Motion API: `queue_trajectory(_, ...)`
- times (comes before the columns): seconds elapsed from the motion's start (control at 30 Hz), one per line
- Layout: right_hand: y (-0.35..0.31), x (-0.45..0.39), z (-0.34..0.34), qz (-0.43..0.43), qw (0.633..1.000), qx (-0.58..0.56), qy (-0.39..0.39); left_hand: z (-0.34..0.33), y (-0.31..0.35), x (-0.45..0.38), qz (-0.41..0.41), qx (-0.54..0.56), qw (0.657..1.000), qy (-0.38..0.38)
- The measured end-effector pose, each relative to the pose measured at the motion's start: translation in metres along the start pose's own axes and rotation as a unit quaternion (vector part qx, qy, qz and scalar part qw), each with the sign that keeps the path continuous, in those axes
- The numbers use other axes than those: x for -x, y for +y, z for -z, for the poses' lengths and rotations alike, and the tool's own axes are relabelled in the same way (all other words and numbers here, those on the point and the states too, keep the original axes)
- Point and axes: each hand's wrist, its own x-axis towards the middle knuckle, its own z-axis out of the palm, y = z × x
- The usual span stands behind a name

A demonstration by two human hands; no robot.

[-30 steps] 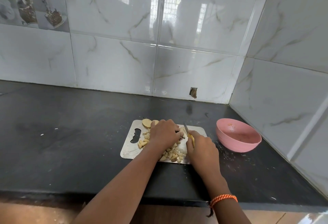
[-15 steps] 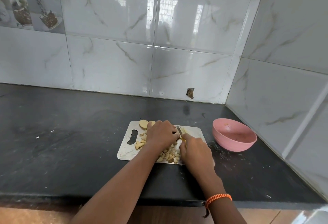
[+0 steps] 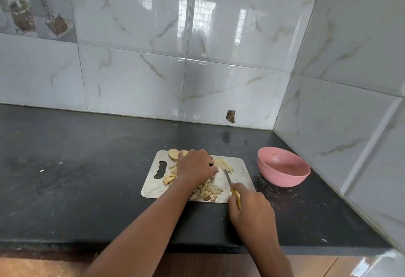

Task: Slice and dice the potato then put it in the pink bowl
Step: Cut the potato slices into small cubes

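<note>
Centre frame: left hand [image 3: 196,166] lies curled over potato on the cutting board [image 3: 240,172], exact hold unclear; right hand [image 3: 252,210] grips the knife [image 3: 228,177], blade just beside the left fingertips. Diced potato [image 3: 208,191] sits at the board's near edge, potato strips [image 3: 224,164] behind, pink bowl [image 3: 283,169] right, holding no potato. Risks: nicked fingers; dice pushed onto the worktop [image 3: 87,178].
</note>
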Motion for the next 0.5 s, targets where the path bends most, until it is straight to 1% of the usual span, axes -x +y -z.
queue_trajectory(0.13, -0.005, -0.009, -0.002, 0.017, 1.0, 0.005, -0.007, 0.0, 0.0, 0.001, 0.001, 0.014, 1.0, 0.007)
queue_trajectory(0.4, -0.013, -0.056, -0.021, 0.035, 0.999, 0.027, -0.022, 0.001, 0.0, 0.003, 0.005, 0.029, 1.0, 0.003)
queue_trajectory(0.5, -0.012, -0.058, -0.024, 0.041, 0.999, 0.034, -0.01, 0.001, -0.001, 0.002, 0.004, 0.026, 1.0, -0.001)
